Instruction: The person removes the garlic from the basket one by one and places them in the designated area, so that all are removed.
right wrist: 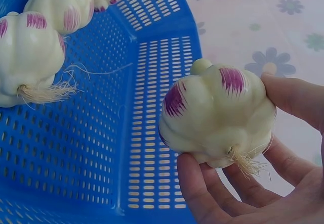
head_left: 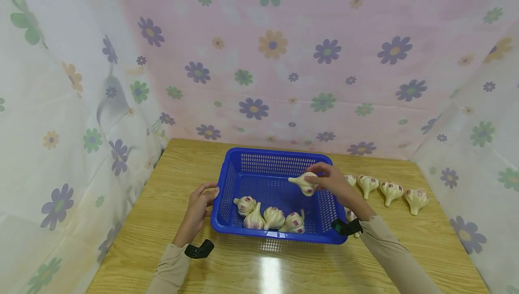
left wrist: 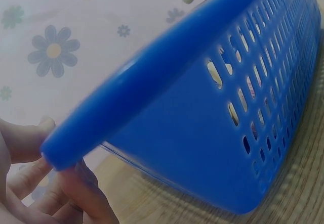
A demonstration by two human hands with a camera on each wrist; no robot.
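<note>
Patterned cloth (head_left: 284, 19) with green, purple and orange flowers rises behind and at both sides of a wood-grain table (head_left: 190, 163), on which a blue basket (head_left: 263, 186) with slotted walls sits. Four garlic bulbs (head_left: 274, 218) lie grouped along the basket's near wall, and more bulbs (head_left: 391, 191) stand in a row on the table to its right, stems toward the near side. The right forearm and its black wrist piece (head_left: 347, 227) cover part of another bulb (head_left: 350, 216) just outside the basket, and the basket's right wall stands between these outer bulbs and the ones inside.

The held bulb (head_left: 307, 183) is over the basket, toward its right wall, stem pointing left in the head view. The right hand (head_left: 330, 180) grips it, spread only as wide as the bulb, with one digit against one side and other fingertips beneath; its root tuft (right wrist: 245, 161) faces the palm side. The left hand (head_left: 200, 201) pinches the basket's left rim, digits above and below the edge, nearly closed upon it
</note>
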